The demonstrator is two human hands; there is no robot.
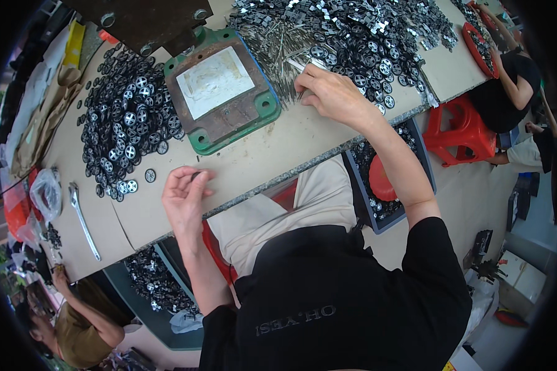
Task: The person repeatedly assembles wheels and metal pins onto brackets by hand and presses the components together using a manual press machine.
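My left hand (185, 193) is closed in a pinch near the table's front edge. A small black piece (196, 175) shows between its thumb and fingers, possibly a wheel seen edge-on. My right hand (334, 96) reaches over the near side of a heap of thin metal pins (281, 46), its fingers curled and its tips among them. Whatever those fingertips hold is hidden. Between the hands stands a green-edged metal press base (266, 105) with a whitish plate (215, 82) on top. Left of it lies a heap of small black toy wheels with silver spokes (120, 117).
More wheels (384, 65) and dark small parts (408, 21) are heaped at the back right. A dark metal block (148, 21) overhangs the base. A wrench (83, 219) lies at left. Bins (422, 164) of parts sit below the table edge. Other people work at both sides.
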